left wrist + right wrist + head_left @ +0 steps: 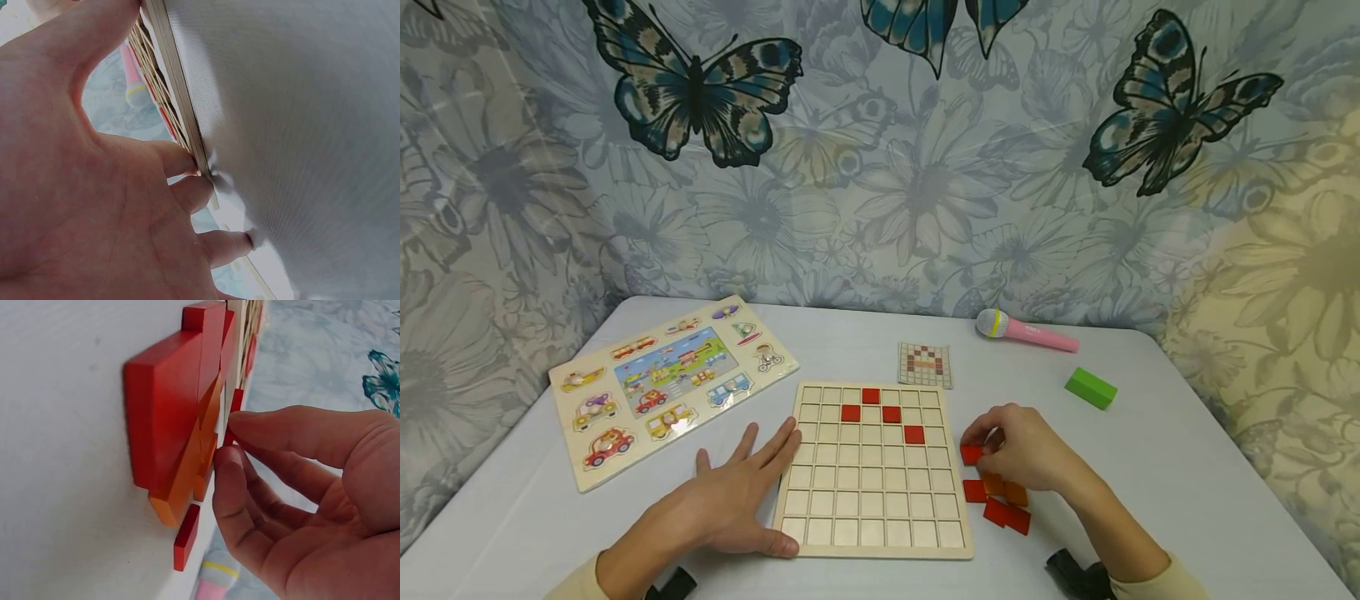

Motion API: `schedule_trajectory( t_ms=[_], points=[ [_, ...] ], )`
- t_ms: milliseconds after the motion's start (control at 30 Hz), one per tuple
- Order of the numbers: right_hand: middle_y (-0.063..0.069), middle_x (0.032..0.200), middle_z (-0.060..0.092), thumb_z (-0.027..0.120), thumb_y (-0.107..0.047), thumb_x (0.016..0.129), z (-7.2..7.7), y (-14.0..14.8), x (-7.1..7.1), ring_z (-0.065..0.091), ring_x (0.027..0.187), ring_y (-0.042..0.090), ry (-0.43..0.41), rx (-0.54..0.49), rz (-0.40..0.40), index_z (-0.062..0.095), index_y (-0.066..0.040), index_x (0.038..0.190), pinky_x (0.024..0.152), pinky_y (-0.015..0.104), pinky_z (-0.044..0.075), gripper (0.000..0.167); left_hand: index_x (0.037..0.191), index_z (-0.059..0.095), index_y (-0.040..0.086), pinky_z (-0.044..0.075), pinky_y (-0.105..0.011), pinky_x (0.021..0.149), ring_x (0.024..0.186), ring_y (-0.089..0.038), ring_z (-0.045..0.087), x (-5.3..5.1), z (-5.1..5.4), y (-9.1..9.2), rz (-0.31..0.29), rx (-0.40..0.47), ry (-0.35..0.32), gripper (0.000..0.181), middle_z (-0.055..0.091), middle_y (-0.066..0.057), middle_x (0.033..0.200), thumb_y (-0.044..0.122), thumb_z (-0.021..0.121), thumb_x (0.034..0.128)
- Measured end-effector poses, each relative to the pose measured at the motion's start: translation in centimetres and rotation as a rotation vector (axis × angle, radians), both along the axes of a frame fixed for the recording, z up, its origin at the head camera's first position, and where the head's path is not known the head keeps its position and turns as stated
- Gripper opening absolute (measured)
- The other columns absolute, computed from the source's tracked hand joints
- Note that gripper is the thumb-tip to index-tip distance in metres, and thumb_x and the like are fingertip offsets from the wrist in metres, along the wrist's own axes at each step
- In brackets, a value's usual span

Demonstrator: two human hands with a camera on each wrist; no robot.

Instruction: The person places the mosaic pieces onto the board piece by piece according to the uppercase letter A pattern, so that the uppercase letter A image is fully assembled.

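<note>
A pale wooden grid board [874, 546] lies on the table with several red square tiles [870, 397] in its upper cells. My left hand [730, 500] has its fingers spread; its thumb touches the board's lower left corner and fingertips touch the left edge. In the left wrist view, the fingertips [194, 190] meet the board's side [178, 81]. Right of the board, my right hand [1022, 446] pinches a red tile [234, 412] between thumb and fingers, above loose red tiles [974, 492] and orange tiles [1016, 494]. Another red tile [187, 537] lies apart from the pile.
Behind the board lies a small pattern card [924, 365]. A wooden vehicle puzzle [673, 392] is at the left. A pink toy microphone [1030, 333] and a green block [1091, 388] lie at the back right. Butterfly-printed fabric [880, 225] hangs behind the white table.
</note>
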State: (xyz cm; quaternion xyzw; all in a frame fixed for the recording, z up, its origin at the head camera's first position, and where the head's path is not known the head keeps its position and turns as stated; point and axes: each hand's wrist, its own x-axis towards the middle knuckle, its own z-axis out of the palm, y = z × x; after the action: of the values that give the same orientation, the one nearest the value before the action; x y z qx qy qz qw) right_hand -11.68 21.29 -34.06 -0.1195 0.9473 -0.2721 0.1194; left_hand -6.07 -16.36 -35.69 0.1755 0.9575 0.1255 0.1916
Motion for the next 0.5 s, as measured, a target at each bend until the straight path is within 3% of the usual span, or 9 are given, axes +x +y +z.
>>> schedule_trajectory(
  t_ms=[500],
  points=[
    [0.001, 0.090, 0.066, 0.082, 0.001, 0.079, 0.26, 0.02, 0.10, 0.057, 0.080, 0.017, 0.003, -0.029, -0.017, 0.082, -0.012, 0.100, 0.065, 0.030, 0.052, 0.025, 0.168, 0.019, 0.015, 0.016, -0.096, 0.094, 0.158, -0.052, 0.013, 0.00, 0.04, 0.05, 0.001, 0.001, 0.002, 0.133, 0.004, 0.000, 0.178, 0.077, 0.080, 0.0680]
  ],
)
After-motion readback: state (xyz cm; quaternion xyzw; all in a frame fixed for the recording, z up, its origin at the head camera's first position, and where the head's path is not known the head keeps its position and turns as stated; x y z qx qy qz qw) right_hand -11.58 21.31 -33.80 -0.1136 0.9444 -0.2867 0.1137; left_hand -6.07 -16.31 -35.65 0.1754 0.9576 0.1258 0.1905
